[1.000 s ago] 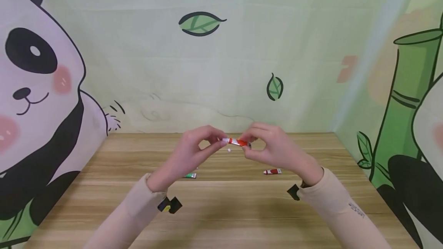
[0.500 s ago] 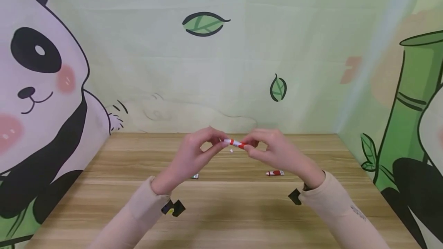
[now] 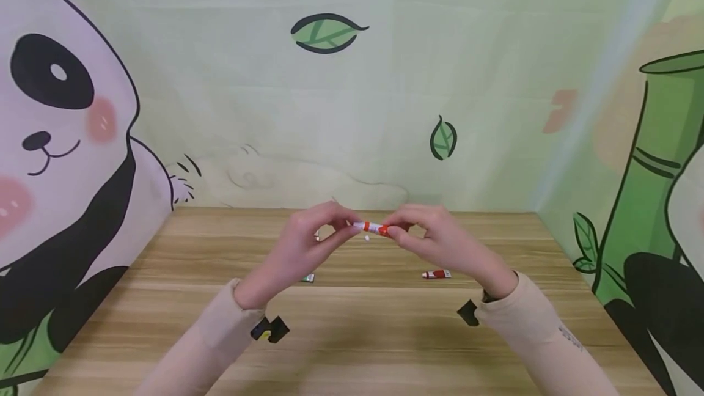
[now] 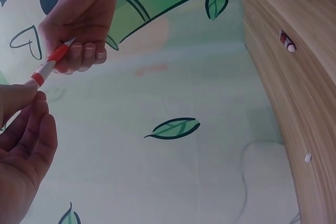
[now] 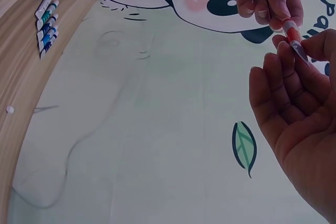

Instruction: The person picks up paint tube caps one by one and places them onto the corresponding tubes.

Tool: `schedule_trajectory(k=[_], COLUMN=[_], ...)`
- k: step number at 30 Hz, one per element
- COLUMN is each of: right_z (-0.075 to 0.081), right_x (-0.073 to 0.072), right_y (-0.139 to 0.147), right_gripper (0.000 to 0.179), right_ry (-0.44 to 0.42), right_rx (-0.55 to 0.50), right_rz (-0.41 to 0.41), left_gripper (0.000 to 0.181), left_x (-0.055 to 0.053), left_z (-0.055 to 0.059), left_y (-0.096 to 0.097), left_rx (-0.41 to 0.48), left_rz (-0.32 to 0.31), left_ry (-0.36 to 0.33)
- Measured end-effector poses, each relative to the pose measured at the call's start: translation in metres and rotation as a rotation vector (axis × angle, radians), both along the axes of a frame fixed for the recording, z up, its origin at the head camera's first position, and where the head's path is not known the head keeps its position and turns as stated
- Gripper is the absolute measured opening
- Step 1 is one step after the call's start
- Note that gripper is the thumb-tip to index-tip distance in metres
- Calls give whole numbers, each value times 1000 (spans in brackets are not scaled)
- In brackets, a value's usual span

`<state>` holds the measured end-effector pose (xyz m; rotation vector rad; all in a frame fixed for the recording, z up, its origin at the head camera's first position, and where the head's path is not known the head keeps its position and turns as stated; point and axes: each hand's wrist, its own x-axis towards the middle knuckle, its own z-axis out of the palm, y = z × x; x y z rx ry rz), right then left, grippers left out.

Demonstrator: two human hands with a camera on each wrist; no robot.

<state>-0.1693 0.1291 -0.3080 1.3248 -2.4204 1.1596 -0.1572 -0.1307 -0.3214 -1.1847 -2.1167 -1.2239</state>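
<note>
Above the table, both hands share one small red-and-white paint tube (image 3: 376, 228). Its white capped end is pinched between thumb and fingers of my left hand (image 3: 310, 237). My right hand (image 3: 437, 234) pinches the opposite, red end with thumb and index finger. In the left wrist view the tube (image 4: 46, 67) slants between the two hands, its flat pointed tail by the right palm. The right wrist view shows the tube's silvery tail (image 5: 300, 52) beside the right thumb. Fingertips cover the white end.
A small white cap-like piece (image 3: 367, 238) lies on the wooden table (image 3: 352, 335) beyond the hands. To the right is a dark red paint tube (image 3: 437, 274). Several green and blue paint tubes (image 5: 47, 20) lie in a row on the left, mostly hidden behind the left hand.
The right thumb and fingers have shifted on the tube, and its silvery tail is now covered in the head view. The left hand keeps its pinch. The head view has shifted slightly.
</note>
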Motion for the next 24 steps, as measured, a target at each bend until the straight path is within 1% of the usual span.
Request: schedule_trajectory(k=[4,8,11,15,19,24], right_z=[0,-3,-5,-7,-9,-10], right_x=[0,0,1,2,2,3], right_y=[-2,-4,-7,-9,-10,-11], right_gripper=[15,14,14,14,14,13], right_ry=[-62,-122,-143,-166,-196,-230], right_rx=[-7,-37,-66,-93,-105,-115], right_rz=[-20,-34,-38,-46,-58,-57], left_gripper=[20,18,19,22,23,22], left_x=[0,0,1,1,2,4], left_z=[0,-3,-5,-4,-3,-5], left_y=[0,-1,-1,0,0,-1], left_rx=[26,53,71,91,99,94], left_rz=[0,9,8,-20,-39,-42], left_ry=[25,22,25,32,26,11])
